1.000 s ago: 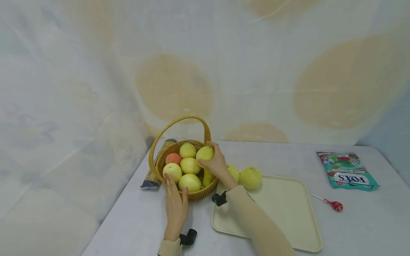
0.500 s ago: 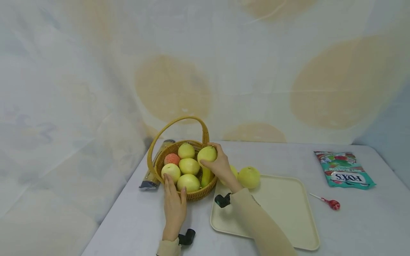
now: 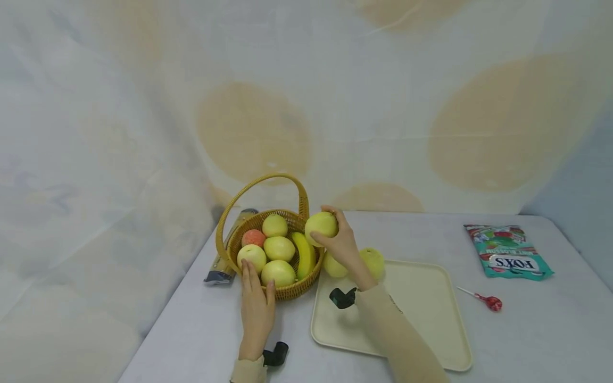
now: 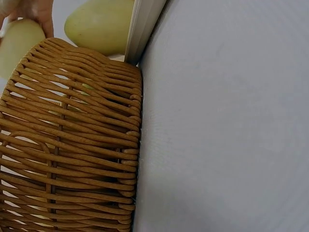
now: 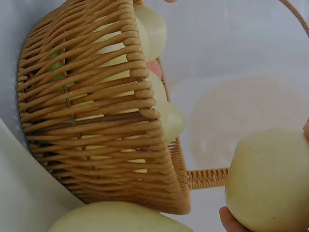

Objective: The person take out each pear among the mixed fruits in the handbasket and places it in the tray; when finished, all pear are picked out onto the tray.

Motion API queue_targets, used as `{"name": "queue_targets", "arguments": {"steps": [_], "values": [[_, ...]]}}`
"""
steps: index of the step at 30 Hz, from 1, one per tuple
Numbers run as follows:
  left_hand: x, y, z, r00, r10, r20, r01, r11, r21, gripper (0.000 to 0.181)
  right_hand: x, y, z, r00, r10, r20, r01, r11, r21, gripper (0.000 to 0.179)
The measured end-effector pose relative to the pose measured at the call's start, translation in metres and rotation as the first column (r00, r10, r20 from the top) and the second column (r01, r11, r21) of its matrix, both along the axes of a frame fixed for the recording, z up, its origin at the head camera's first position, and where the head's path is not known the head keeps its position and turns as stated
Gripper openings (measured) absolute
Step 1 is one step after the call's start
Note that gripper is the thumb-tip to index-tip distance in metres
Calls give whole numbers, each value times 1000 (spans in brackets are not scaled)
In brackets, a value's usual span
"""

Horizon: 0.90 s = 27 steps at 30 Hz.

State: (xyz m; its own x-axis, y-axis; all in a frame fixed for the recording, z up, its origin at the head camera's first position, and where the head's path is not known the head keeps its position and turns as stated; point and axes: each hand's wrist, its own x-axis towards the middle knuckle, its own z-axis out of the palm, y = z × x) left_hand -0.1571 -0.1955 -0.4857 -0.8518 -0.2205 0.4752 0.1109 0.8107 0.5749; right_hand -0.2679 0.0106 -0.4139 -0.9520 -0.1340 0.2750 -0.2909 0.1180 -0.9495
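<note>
My right hand (image 3: 344, 246) grips a yellow-green pear (image 3: 321, 227) just above the right rim of the wicker basket (image 3: 296, 290). In the right wrist view the same pear (image 5: 270, 179) is apart from the basket, with fingertips against it. My left hand (image 3: 257, 314) rests on the basket's front-left side, its fingers straight and reaching over the rim. Inside the basket are several pale yellow-green fruits (image 3: 279, 248), a reddish peach-like fruit (image 3: 253, 238) and a banana (image 3: 305, 258). The left wrist view shows the woven basket wall (image 4: 72, 140) close up; the left fingers are outside it.
Right of the basket lies a cream tray (image 3: 421, 308), with two yellow-green fruits (image 3: 373, 262) at its far left. A lollipop (image 3: 490, 303) and a teal FOX'S candy bag (image 3: 510, 255) lie further right. A long brown packet (image 3: 221, 271) sits behind the basket's left side.
My right hand has lifted the pear up and to the right, out of the basket, uncovering the banana. My left hand has stayed on the basket. The whole view has shifted slightly left.
</note>
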Motion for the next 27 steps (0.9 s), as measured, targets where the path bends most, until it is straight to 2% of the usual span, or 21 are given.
{"name": "queue_targets", "arguments": {"steps": [12, 27], "values": [[1, 1, 2, 999, -17, 44, 16, 1000, 15, 73, 10, 32, 8, 999, -23, -43, 22, 999, -40, 68], [1, 0, 1, 999, -17, 42, 17, 1000, 12, 73, 11, 67, 1, 996, -71, -59, 69, 997, -42, 68]]}}
